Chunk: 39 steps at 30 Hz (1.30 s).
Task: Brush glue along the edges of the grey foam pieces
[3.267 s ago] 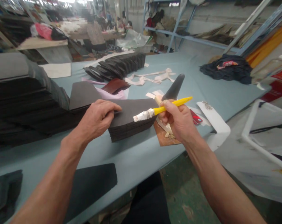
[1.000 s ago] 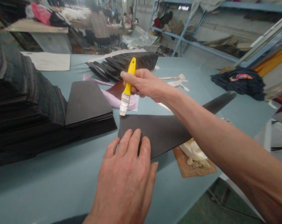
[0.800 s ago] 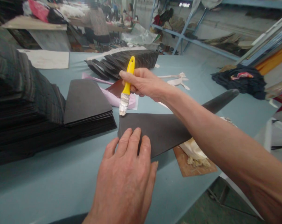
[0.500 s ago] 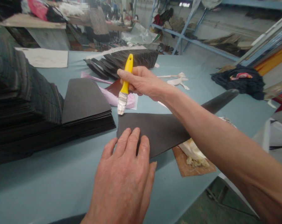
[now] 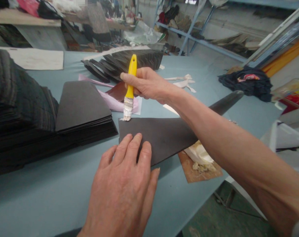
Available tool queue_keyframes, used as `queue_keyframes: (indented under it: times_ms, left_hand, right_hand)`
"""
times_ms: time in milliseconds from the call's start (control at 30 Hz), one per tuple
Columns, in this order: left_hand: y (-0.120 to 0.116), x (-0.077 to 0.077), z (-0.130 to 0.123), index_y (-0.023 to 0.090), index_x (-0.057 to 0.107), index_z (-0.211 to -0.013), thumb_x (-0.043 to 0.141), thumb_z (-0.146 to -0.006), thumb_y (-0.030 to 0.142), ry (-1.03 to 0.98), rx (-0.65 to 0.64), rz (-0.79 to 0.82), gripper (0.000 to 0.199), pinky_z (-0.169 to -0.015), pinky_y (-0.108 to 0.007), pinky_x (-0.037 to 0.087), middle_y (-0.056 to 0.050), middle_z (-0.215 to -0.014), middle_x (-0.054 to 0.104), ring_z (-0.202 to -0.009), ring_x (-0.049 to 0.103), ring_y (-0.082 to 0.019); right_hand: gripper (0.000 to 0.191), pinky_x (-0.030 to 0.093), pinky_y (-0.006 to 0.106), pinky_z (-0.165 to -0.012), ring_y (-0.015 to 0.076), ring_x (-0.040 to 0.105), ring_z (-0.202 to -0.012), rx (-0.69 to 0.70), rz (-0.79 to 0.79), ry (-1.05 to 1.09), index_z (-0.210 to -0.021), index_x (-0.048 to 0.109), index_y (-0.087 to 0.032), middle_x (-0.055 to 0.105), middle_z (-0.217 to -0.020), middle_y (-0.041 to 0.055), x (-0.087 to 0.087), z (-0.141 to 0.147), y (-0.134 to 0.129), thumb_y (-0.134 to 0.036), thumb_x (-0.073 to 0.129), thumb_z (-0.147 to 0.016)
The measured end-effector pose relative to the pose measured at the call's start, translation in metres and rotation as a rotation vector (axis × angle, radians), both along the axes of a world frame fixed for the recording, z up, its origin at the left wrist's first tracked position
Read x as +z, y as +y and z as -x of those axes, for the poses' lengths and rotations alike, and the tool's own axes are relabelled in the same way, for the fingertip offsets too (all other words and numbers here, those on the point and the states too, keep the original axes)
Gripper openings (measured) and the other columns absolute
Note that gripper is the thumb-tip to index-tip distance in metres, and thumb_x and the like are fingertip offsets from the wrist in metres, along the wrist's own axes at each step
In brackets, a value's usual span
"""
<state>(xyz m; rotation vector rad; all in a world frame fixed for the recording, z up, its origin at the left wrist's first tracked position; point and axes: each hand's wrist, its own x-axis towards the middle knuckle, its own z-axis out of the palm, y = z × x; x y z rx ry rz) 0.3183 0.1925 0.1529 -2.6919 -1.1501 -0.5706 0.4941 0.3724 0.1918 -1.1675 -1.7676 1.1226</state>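
Observation:
A paintbrush [image 5: 132, 70] with a yellow handle is gripped in my right hand [image 5: 149, 84], thumb along the handle. Its bristles, caked in white, touch the far left corner of a dark grey flat panel [image 5: 164, 135], where a short white smear shows. My left hand [image 5: 126, 177] lies flat on the panel's near left part, fingers stretched out. The panel's right part passes beneath my right forearm, and a long dark tapering piece [image 5: 227, 102] shows beyond the arm. Left of the panel stands a stack of similar dark panels [image 5: 85, 105].
A taller dark stack [image 5: 18, 108] fills the left side. Behind my right hand lie pink strips [image 5: 112, 100] and a fanned row of dark pieces [image 5: 129, 61]. A brown board [image 5: 196, 174] bears a white, crusted container [image 5: 201, 153]. Dark cloth [image 5: 245, 84] lies at the right. A person [image 5: 97, 19] sits far back.
The brush has moved slightly right along the panel's far edge, leaving a white smear at the corner. My left hand stays on the panel. The whole view has shifted a little.

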Motion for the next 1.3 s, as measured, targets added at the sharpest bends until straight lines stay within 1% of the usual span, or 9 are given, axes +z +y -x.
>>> queue_keyframes:
  times_ms: [133, 300, 500, 667, 867, 967, 1067, 1200, 1300]
  left_hand:
    - [-0.001, -0.001, 0.002, 0.013, 0.064, -0.136, 0.051, -0.100, 0.028, 0.014, -0.023, 0.003, 0.041, -0.100, -0.058, 0.063, -0.018, -0.147, 0.066, -0.136, 0.065, -0.038]
    - [-0.001, -0.004, 0.007, 0.012, 0.058, -0.141, 0.050, -0.102, 0.032, 0.023, -0.060, 0.012, 0.044, -0.102, -0.059, 0.060, -0.020, -0.151, 0.063, -0.139, 0.061, -0.040]
    - [0.003, -0.007, 0.006, 0.011, 0.056, -0.139, 0.046, -0.103, 0.030, 0.013, -0.067, -0.022, 0.042, -0.099, -0.058, 0.055, -0.022, -0.147, 0.064, -0.134, 0.063, -0.041]
    - [0.006, -0.008, 0.005, 0.011, 0.055, -0.137, 0.043, -0.104, 0.032, -0.002, -0.067, -0.064, 0.041, -0.096, -0.054, 0.050, -0.024, -0.143, 0.065, -0.131, 0.063, -0.041]
    - [0.006, -0.013, 0.010, 0.015, 0.053, -0.140, 0.042, -0.105, 0.034, -0.027, -0.088, -0.062, 0.041, -0.099, -0.050, 0.046, -0.019, -0.147, 0.064, -0.135, 0.060, -0.037]
    - [0.006, -0.016, 0.012, 0.019, 0.050, -0.145, 0.043, -0.106, 0.037, -0.044, -0.087, -0.025, 0.044, -0.103, -0.051, 0.045, -0.017, -0.153, 0.060, -0.139, 0.058, -0.037]
    - [0.007, -0.018, 0.012, 0.020, 0.049, -0.146, 0.043, -0.106, 0.037, -0.051, -0.080, 0.000, 0.045, -0.105, -0.051, 0.045, -0.016, -0.155, 0.059, -0.140, 0.057, -0.037]
    - [0.008, -0.019, 0.012, 0.020, 0.049, -0.147, 0.043, -0.105, 0.039, -0.023, -0.073, 0.015, 0.047, -0.104, -0.055, 0.047, -0.016, -0.156, 0.058, -0.140, 0.058, -0.041]
    - [0.010, -0.020, 0.014, 0.021, 0.049, -0.149, 0.044, -0.104, 0.040, -0.034, -0.102, 0.029, 0.049, -0.108, -0.058, 0.046, -0.017, -0.156, 0.058, -0.141, 0.057, -0.043]
  right_hand:
    - [0.050, 0.046, 0.013, -0.058, 0.0056, 0.055, -0.062, -0.025, -0.014, -0.030, -0.080, 0.056, -0.017, 0.053, -0.063, -0.0066, 0.002, -0.009, -0.003, -0.060, 0.062, -0.103]
    - [0.049, 0.034, 0.018, -0.047, 0.0071, 0.045, -0.054, -0.102, -0.017, -0.090, -0.074, 0.055, -0.020, 0.045, -0.055, -0.0080, 0.009, -0.022, -0.014, -0.058, 0.073, -0.098]
    - [0.049, 0.027, 0.022, -0.046, 0.0081, 0.038, -0.052, -0.118, 0.002, -0.119, -0.072, 0.054, -0.021, 0.041, -0.053, -0.0090, 0.011, -0.042, -0.021, -0.057, 0.074, -0.098]
    - [0.049, 0.028, 0.021, -0.048, 0.0084, 0.037, -0.055, -0.131, 0.015, -0.108, -0.072, 0.051, -0.022, 0.040, -0.054, -0.0089, 0.009, -0.055, -0.019, -0.056, 0.073, -0.099]
    - [0.050, 0.029, 0.020, -0.049, 0.0086, 0.036, -0.056, -0.162, 0.026, -0.112, -0.072, 0.048, -0.022, 0.039, -0.055, -0.0089, 0.011, -0.066, -0.024, -0.055, 0.075, -0.098]
    - [0.050, 0.028, 0.021, -0.048, 0.0087, 0.036, -0.056, -0.164, 0.014, -0.128, -0.071, 0.047, -0.022, 0.039, -0.056, -0.0083, 0.012, -0.074, -0.028, -0.052, 0.072, -0.102]
    - [0.047, 0.029, 0.021, -0.048, 0.0089, 0.037, -0.056, -0.177, -0.010, -0.154, -0.071, 0.049, -0.022, 0.040, -0.056, -0.0077, 0.012, -0.080, -0.030, -0.049, 0.069, -0.105]
    - [0.045, 0.029, 0.021, -0.048, 0.0090, 0.038, -0.056, -0.186, -0.023, -0.186, -0.074, 0.052, -0.022, 0.040, -0.056, -0.0079, 0.015, -0.086, -0.034, -0.049, 0.071, -0.103]
    - [0.045, 0.029, 0.021, -0.048, 0.0090, 0.038, -0.056, -0.183, -0.025, -0.202, -0.074, 0.052, -0.022, 0.040, -0.056, -0.0079, 0.018, -0.090, -0.037, -0.050, 0.072, -0.103]
